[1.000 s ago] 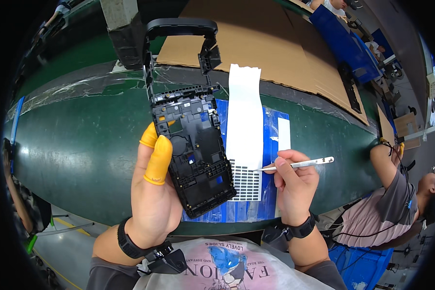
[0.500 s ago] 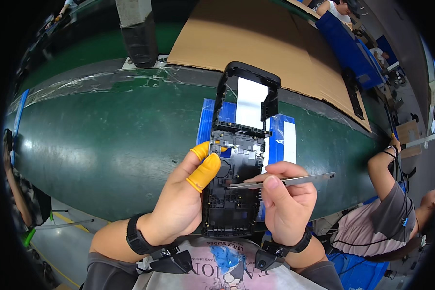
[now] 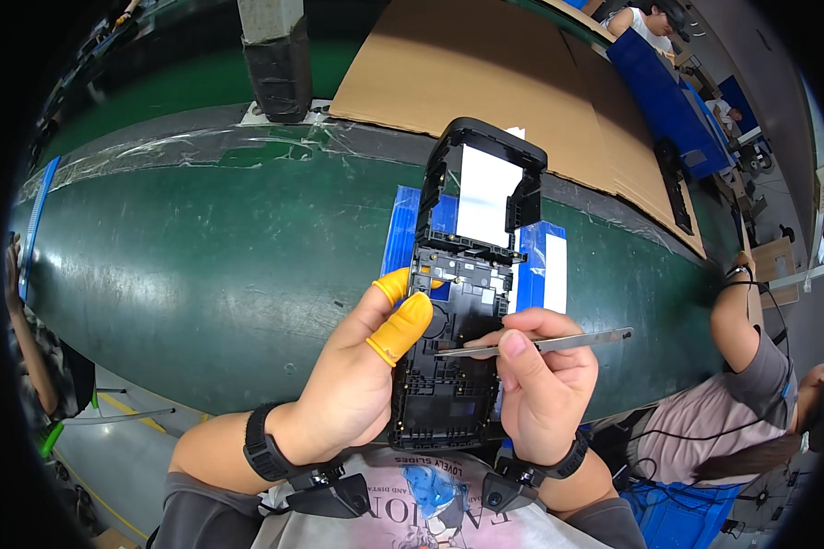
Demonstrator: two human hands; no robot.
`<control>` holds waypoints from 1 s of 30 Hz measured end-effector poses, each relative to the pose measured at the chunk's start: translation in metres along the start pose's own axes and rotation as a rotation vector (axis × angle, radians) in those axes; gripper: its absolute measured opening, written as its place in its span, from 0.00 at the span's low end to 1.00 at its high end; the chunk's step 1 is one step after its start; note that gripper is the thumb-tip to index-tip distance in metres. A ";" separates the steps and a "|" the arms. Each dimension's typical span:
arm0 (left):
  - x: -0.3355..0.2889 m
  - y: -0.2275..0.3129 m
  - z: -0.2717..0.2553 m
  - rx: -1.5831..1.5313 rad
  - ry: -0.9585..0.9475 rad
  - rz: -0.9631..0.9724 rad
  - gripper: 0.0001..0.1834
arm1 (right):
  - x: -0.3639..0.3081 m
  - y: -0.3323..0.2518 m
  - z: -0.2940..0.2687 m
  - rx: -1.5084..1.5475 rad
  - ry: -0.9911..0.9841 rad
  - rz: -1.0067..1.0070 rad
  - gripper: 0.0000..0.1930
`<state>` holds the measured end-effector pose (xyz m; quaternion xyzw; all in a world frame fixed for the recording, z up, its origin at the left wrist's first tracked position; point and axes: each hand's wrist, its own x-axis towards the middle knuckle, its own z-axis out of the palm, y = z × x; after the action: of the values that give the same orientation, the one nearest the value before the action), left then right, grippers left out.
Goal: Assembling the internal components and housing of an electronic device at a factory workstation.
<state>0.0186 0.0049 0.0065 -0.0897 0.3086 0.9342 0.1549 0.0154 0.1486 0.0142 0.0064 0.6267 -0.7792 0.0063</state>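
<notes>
My left hand (image 3: 352, 384), with yellow finger cots (image 3: 400, 331) on thumb and forefinger, grips the left edge of a long black plastic housing (image 3: 444, 403). The housing has a wide rectangular opening in its far part and ribs, posts and small brass-coloured inserts in its near part. In my right hand (image 3: 545, 389) a pair of slim metal tweezers (image 3: 581, 340) is pinched between thumb and fingers. Their tips lie over the middle of the housing's inner face, pointing left. Whether the tips hold anything is too small to tell.
Beneath the housing, a blue plastic sheet (image 3: 398, 229) with white strips lies on the green table (image 3: 201, 284). A large cardboard sheet (image 3: 485, 73) and a grey post (image 3: 279, 73) stand beyond. At the right, a co-worker (image 3: 714, 412) sits close; a blue bin (image 3: 687, 512) is below.
The housing, with my left hand on it, has shifted slightly to the right in view. The tweezers stay over nearly the same part of it.
</notes>
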 end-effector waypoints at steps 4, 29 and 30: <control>0.001 -0.004 0.000 0.039 0.008 0.018 0.21 | 0.000 0.003 -0.003 0.003 -0.010 -0.015 0.09; -0.057 0.139 -0.103 0.552 0.254 0.337 0.27 | 0.042 -0.012 -0.149 0.214 0.310 -0.208 0.07; -0.050 0.160 -0.111 0.572 0.225 0.363 0.26 | 0.044 -0.005 -0.159 0.232 0.282 -0.214 0.07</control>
<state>0.0183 -0.1959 0.0194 -0.0888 0.5835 0.8067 -0.0298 -0.0287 0.3051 -0.0154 0.0493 0.5245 -0.8338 -0.1648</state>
